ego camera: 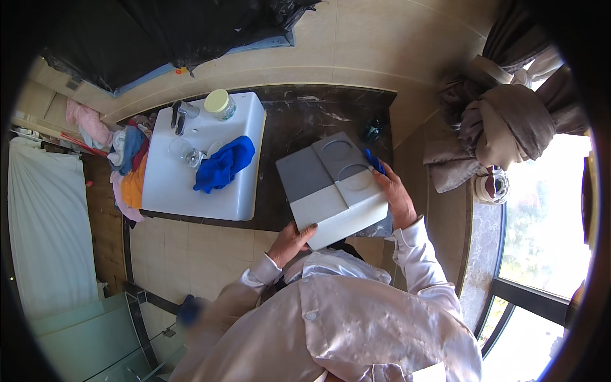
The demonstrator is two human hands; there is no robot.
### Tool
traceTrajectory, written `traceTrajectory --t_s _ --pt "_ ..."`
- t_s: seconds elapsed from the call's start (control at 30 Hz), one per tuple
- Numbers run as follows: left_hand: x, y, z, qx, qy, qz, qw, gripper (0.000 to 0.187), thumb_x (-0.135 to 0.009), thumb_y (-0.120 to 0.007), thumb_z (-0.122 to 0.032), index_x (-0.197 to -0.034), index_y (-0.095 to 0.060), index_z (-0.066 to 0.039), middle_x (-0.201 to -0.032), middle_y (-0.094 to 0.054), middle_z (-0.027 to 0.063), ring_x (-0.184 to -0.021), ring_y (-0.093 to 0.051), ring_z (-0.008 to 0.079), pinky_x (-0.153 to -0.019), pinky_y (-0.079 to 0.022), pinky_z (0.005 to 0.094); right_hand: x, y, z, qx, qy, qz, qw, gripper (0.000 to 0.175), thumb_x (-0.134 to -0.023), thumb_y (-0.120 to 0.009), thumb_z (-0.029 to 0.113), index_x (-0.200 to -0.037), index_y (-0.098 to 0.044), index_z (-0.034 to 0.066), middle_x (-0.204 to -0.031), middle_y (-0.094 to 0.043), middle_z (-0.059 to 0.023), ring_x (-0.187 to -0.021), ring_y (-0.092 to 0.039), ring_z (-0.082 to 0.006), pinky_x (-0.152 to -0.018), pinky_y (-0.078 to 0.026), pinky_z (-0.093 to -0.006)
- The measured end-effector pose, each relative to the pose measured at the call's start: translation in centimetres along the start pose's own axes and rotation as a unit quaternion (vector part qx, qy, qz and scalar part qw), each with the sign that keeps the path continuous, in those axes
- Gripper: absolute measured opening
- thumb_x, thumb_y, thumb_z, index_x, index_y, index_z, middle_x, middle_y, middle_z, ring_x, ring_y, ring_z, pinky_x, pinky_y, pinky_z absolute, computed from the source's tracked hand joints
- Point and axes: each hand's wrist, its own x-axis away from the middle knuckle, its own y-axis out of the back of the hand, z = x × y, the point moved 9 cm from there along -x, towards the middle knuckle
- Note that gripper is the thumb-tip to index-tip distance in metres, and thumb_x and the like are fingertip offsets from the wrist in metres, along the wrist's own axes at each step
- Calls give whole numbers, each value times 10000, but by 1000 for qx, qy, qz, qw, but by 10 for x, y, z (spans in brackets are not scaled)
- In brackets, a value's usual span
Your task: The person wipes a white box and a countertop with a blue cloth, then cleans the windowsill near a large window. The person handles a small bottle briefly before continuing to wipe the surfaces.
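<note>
A grey and white box (334, 186), apparently plastic, is tilted in front of me over the near edge of the dark marble counter (305, 114). Two round recesses mark its top. My left hand (290, 243) grips the near left corner, thumb on the white side. At the right side, my right hand (397, 196) holds the box, with a small piece of blue cloth (374, 161) showing at its fingertips. Most of that cloth is hidden, as is the box's underside. A second blue cloth (224, 164) lies crumpled in the white washbasin (191, 207).
A chrome faucet (180, 117) and a jar with a pale yellow lid (219, 104) stand at the basin's back. One dark bottle (373, 129) is at the counter's right end. Piled clothes (131, 162) lie left of the basin. A tied curtain (510, 119) hangs by the window.
</note>
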Motion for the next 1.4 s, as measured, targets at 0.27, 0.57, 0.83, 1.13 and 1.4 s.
traceTrajectory --t_s 0.27,0.57,0.83,1.13,1.4 --pt "23 -4 -30 155 -2 -53 987 751 -944 -640 -606 -1244 -572 79 -971 -717 187 -771 -746 234 -713 -631 336 -69 -47 61 229 93 4 969 498 -978 -592 239 -1432 -535 42 -1202 -660 -134 -1029 -621 -224 -925 -477 -322" --pt "30 93 -100 -209 -293 -418 834 706 -940 -701 -492 -1386 -496 15 -1101 -687 173 -1012 -671 291 -879 -522 392 -97 -110 111 358 315 -144 867 353 -987 -591 249 -1302 -615 92 -1251 -649 -139 -1124 -615 -386 -953 -500 -451" --pt "-18 121 -78 8 -303 -227 926 462 -1045 -599 -379 -1350 -553 -36 -1169 -643 68 -1064 -573 142 -942 -464 283 -38 -176 109 587 453 -134 657 452 -905 -675 244 -1331 -624 102 -1474 -522 -90 -1363 -464 -344 -1113 -342 -518" --pt "-24 151 -64 42 -302 -245 920 374 -1085 -514 -397 -1199 -592 -49 -1036 -585 -9 -937 -494 88 -850 -430 242 27 -231 42 610 438 46 659 431 -933 -661 287 -1350 -645 180 -1515 -505 -21 -1400 -446 -245 -1162 -306 -487" --pt "-27 150 -61 39 -310 -249 917 378 -1090 -506 -391 -1234 -588 -52 -1058 -598 1 -964 -506 91 -861 -437 251 -2 -214 76 583 442 -93 676 422 -849 -657 55 -1265 -667 126 -1382 -596 -82 -1246 -563 -295 -1080 -384 -447"
